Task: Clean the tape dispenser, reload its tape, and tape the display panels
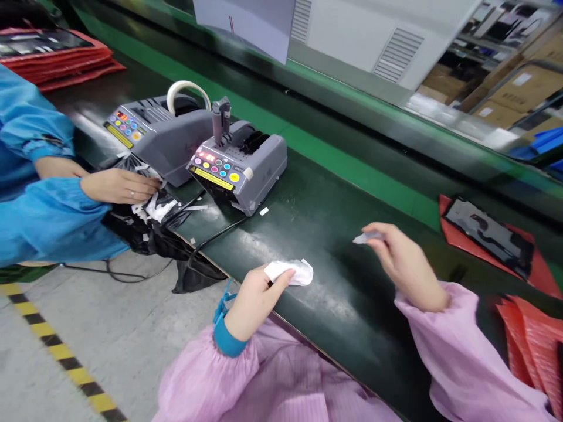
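Observation:
A white folded wipe point(290, 273) is pinched between the thumb and fingers of my left hand point(255, 299), just above the table's front edge. My right hand point(407, 264) is closed on a small translucent pointed piece point(368, 237), whose tip sticks out to the left past the fingers. What kind of piece it is I cannot make out. A gap of bare dark green table point(338, 275) lies between my two hands. To the right of my right hand, a dark flat panel point(488, 234) rests on a red wrap sheet point(448, 220).
Two grey tape dispensers point(246, 170) stand at the back left, with a black cable point(220, 234) running over the edge. A co-worker's hand point(121, 186) reaches into a black bag point(153, 240) of white scraps. Red packets lie at far left point(79, 67) and right point(528, 340).

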Motion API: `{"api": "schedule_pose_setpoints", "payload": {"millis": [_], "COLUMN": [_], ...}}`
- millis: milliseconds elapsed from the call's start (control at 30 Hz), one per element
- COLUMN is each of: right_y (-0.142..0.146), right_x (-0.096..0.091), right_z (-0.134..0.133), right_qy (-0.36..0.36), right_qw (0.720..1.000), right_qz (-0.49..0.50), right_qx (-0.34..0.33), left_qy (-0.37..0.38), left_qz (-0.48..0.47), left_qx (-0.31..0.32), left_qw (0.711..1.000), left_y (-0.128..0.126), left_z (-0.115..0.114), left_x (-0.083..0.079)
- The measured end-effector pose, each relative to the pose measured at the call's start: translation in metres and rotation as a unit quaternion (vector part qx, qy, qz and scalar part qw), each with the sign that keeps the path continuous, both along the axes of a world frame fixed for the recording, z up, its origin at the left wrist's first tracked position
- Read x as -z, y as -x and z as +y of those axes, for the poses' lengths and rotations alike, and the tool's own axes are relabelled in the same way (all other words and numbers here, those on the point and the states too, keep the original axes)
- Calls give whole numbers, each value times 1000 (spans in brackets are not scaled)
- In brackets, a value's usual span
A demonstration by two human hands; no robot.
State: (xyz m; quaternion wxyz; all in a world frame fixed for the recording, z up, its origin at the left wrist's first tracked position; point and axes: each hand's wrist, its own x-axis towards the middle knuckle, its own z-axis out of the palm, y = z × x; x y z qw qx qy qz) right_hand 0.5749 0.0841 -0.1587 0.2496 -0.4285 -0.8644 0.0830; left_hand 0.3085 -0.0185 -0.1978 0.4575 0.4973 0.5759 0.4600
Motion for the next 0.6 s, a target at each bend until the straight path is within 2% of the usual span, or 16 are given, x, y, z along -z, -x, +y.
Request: {"api": "schedule_pose_setpoints", "payload": {"millis": [67,167,233,367,433,500,600], "right_y": [-5,-7,-4,1,-2,-6,-8], "right_x": [-19,-37,-33,-7,-2,-5,-19], "right_z": [-9,-20,-21,-14,-11,-9,-9], "right_qy": [-9,-66,-69,39,65,79,98], "right_qw": [996,986,988,998,996,995,990], "right_qz": [78,136,118,50,51,60,91], "right_qx": [39,73,70,24,16,20,41], "left_qy": [-11,-10,0,13,19,28,62], "left_qz": [55,51,30,19,7,-25,-116], "left_qx": [-3,-2,-7,-39,-43,-37,-19], "left_qw": [998,999,1000,999,999,999,991], "left_y": [-4,-11,-14,-16,-16,-17,-26], "left_z": [0,1,2,4,3,3,3], "left_x": [-4,-7,-5,2,5,7,9]}}
